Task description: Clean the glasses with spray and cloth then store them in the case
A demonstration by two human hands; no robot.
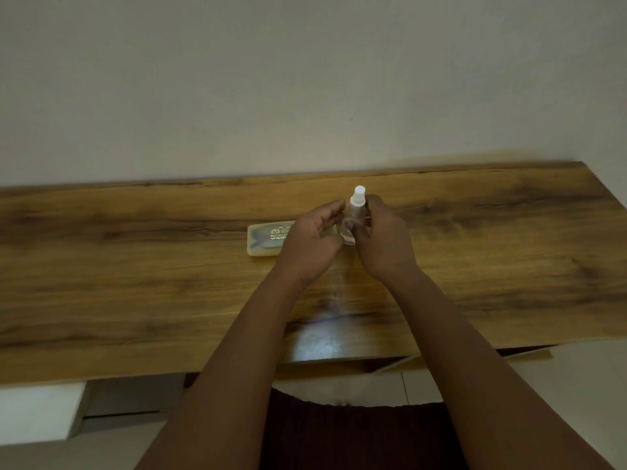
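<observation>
Right hand (380, 239) is wrapped around a small spray bottle (357, 212), fingers curled round the clear body so it stands upright with its white nozzle (359, 193) poking out at 12 o'clock above the knuckles. Left hand (314, 240) sits just at 9 o'clock of the bottle, palm turned toward it, fingers loosely spread and only a bit bent, and honestly I can't tell if it's got hold of anything. There's something pale and see-through (347, 234) hanging between the two hands right under the bottle, at about 6 o'clock from it; could be the cloth, could be a lens, it's too blurry to call, and I can't see which hand has it. The case (266, 240) is lying flat on the worktop (135, 266) at 9 o'clock from the left hand, partly tucked behind that hand. It's a translucent yellowish box with some gold print on the lid, and you can make out a dark glasses-shaped outline (263, 241) through it, so the glasses look to be inside. Worktop is a wood-grain slab pushed up against a plain pale wall (305, 79) at 12 o'clock, with a shiny glare patch (319, 340) on the near edge at 6 o'clock, between the two forearms.
</observation>
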